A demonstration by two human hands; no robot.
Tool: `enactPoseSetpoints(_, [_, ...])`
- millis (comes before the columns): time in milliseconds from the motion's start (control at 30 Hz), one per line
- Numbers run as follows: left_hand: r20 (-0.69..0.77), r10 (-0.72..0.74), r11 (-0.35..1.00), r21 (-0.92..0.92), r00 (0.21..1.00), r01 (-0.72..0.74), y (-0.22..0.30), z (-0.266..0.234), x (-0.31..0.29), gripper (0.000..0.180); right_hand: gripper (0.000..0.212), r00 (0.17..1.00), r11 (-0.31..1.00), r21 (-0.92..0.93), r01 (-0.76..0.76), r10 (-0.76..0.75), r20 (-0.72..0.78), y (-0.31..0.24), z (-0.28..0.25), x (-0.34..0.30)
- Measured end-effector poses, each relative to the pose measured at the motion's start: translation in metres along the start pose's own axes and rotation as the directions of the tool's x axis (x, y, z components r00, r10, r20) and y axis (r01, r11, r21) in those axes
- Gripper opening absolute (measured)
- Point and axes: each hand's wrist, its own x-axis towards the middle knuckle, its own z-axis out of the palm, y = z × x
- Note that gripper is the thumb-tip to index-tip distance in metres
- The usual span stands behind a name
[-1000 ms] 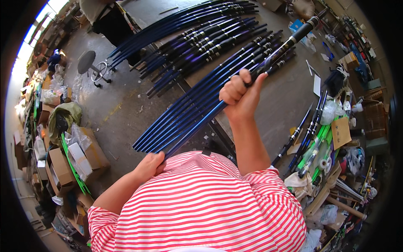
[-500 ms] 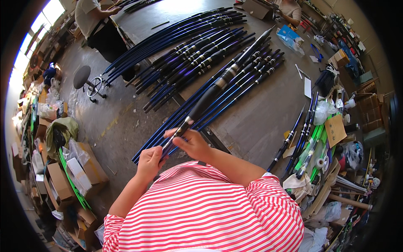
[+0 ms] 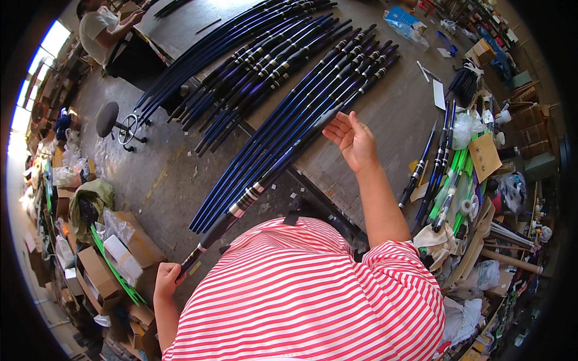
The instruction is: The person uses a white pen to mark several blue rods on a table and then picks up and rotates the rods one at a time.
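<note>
Okay, left hand (image 3: 167,279) grips a long black silver-ringed rod (image 3: 243,200), right hand (image 3: 355,143) open near its far end; mid-handling, I'd guess, steadying needs the right closed.

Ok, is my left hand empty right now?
No, your left hand is closed around the lower end of a dark rod.

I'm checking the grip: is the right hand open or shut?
Open: the right hand shows its palm, its fingers not closed around the rod.
</note>
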Motion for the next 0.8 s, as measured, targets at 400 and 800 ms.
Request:
enactPoseSetpoints(400, [0.042,-0.024,0.998,-0.055,0.999,0.026,-0.009,-0.021,-0.028,0.052,0.02,0.995,0.984,-0.173,-0.048,0.062,0.078,0.007,0.016,-0.006])
enactPoseSetpoints(800, [0.01,-0.043,0.995,-0.095,0.999,0.043,-0.015,-0.038,-0.04,0.051,0.023,0.992,0.986,-0.147,-0.079,0.092,0.085,0.006,0.02,-0.005])
